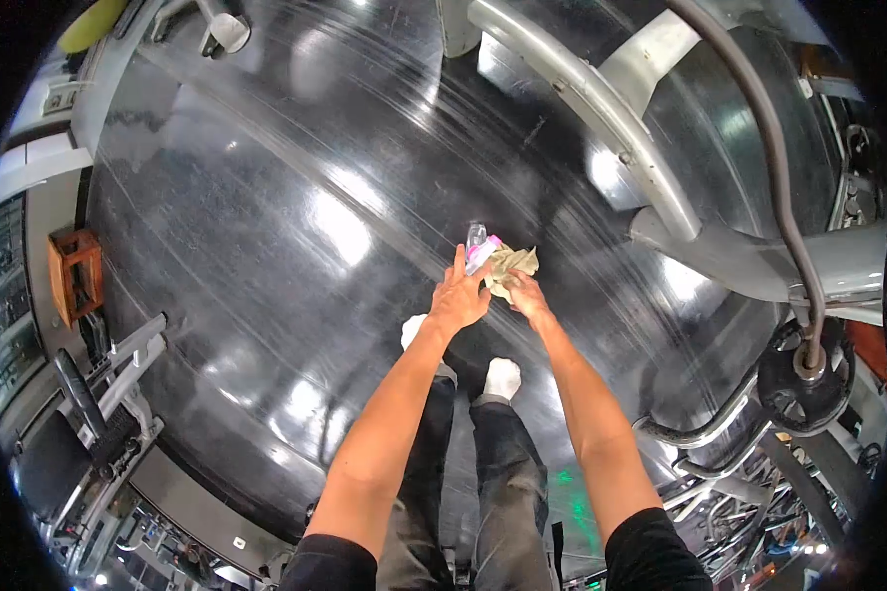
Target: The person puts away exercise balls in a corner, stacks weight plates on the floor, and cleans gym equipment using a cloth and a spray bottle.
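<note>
My left hand (460, 299) is around a small clear plastic bottle (477, 254) with a pink and white part, the index finger along one side and the thumb on the other. The bottle's lower end is hidden by the hand. Beside it, a crumpled yellowish-beige cloth (512, 264) is gripped in my right hand (528, 296), its loose folds spreading out past the fingers. Cloth and bottle overlap in this view. Both arms reach forward over the dark floor, in front of my white-socked feet (503, 378).
Glossy black flooring (266, 295) reflects the lights. To the right stands a grey metal machine frame (601, 108) with a hanging cable (774, 148) and a round black weight (808, 379). A wooden box (76, 278) and more gym equipment (108, 414) line the left.
</note>
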The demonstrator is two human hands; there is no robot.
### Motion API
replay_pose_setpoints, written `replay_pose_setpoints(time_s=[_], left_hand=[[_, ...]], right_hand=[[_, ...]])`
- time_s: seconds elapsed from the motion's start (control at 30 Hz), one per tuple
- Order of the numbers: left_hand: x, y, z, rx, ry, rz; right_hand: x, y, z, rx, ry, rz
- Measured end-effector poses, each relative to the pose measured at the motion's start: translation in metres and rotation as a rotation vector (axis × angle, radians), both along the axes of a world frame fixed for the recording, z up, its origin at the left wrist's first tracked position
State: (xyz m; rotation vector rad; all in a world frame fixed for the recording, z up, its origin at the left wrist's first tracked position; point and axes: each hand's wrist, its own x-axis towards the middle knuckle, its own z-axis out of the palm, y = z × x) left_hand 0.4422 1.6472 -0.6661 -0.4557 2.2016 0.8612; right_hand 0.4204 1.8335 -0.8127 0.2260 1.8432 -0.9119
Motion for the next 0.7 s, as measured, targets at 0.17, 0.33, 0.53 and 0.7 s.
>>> replay_pose_setpoints(time_s=[0.17,0.33,0.53,0.7], left_hand=[[0.005,0.001,-0.034,0.13,0.048,0.069],[0.011,-0.002,-0.026,0.228,0.218,0.142],[0.037,0.0,0.022,0.185,0.449,0.261],[0.055,0.012,0.122,0.184,0.458,0.312]], right_hand=[[-0.012,-0.027,0.037,-0.042,-0.041,-0.306],[-0.007,-0.013,0.028,-0.146,-0.161,-0.257],[0.028,-0.002,0.111,-0.217,-0.042,-0.604],[0.053,0.027,0.213,-0.327,0.232,-0.488]])
